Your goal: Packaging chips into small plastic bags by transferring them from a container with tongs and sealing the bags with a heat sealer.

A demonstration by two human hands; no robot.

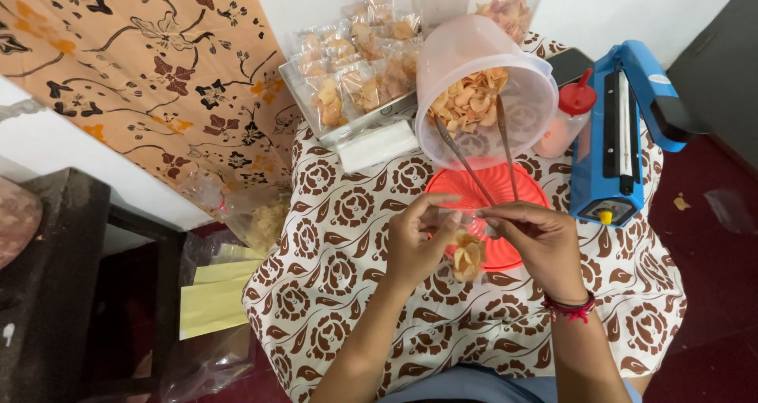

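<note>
Bare forearms, red thread bracelet (570, 307) on right wrist, perhaps blue clothing

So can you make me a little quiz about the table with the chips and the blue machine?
1. True or false: the clear bucket of chips stands upright.
2. What does the left hand hold? A) a small clear bag of chips B) the red-capped bottle C) a spoon
3. Which side of the orange lid is the blue heat sealer on, seen from the camera?

Key: 1. False, it is tipped on its side. 2. A; the right hand holds metal tongs. 3. The right side.
</note>
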